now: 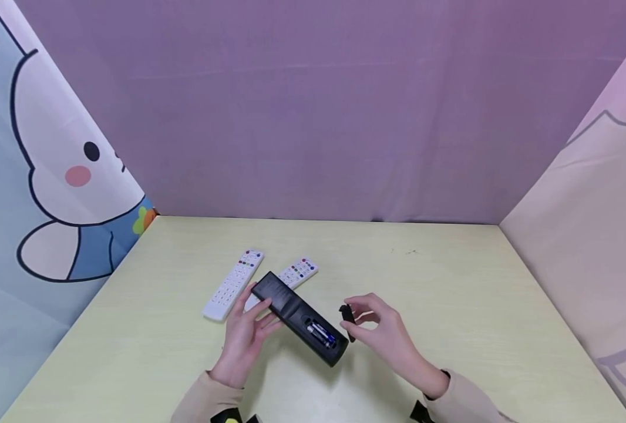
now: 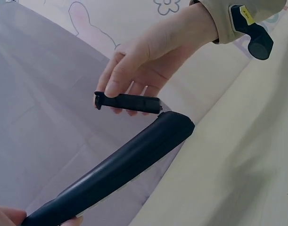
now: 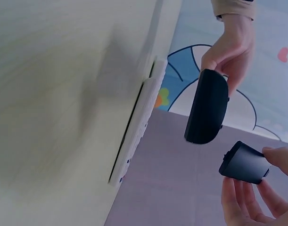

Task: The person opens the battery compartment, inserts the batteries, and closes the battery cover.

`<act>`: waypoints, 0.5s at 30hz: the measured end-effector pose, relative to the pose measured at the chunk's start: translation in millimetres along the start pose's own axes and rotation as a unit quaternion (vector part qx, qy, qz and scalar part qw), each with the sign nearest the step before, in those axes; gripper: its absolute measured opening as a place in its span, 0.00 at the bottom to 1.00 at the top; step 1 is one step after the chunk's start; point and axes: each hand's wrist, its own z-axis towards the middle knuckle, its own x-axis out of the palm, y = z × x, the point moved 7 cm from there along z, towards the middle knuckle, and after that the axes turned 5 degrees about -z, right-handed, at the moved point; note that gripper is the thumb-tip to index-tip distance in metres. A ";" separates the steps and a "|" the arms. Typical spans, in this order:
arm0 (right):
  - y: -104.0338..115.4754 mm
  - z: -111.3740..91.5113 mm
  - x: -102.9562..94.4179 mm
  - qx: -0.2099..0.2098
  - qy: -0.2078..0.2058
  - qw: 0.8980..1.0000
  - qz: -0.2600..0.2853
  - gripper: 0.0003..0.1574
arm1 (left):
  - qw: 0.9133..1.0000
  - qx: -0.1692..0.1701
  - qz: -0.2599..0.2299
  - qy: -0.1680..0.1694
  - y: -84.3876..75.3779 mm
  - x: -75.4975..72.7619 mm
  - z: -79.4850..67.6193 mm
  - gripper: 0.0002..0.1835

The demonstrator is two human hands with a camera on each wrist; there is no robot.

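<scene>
In the head view my left hand [image 1: 246, 332] grips a black remote control [image 1: 286, 305] by its far end, back side up and raised over the table. Its battery compartment lies uncovered at the near end, and batteries [image 1: 320, 333] with blue on them sit inside. Just right of that end, my right hand [image 1: 384, 332] pinches a small black battery cover [image 1: 348, 322] between thumb and fingers. The left wrist view has the cover [image 2: 129, 102] close above the end of the remote [image 2: 120, 165]. From the right wrist, the cover [image 3: 245, 162] appears apart from the remote [image 3: 207, 108].
A white remote control [image 1: 234, 285] lies on the table [image 1: 450, 305] left of the black one. Another white remote [image 1: 299, 271] lies partly hidden beneath the raised black remote. A purple cloth wall [image 1: 313, 117] stands behind the table, with printed cloths on both sides.
</scene>
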 end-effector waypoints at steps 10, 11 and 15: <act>7.7 -0.7 10.2 -0.007 0.004 1.000 0.024 0.20 | 1.000 -0.002 -0.002 -0.001 1.4 2.6 0.2 0.33; 8.1 -0.7 11.1 -0.009 0.004 1.000 0.025 0.20 | 1.000 -0.003 -0.002 -0.001 1.6 2.8 0.0 0.33; 10.0 -0.6 14.1 -0.024 0.006 0.999 0.035 0.19 | 1.000 -0.004 -0.004 -0.002 1.9 3.2 -0.8 0.33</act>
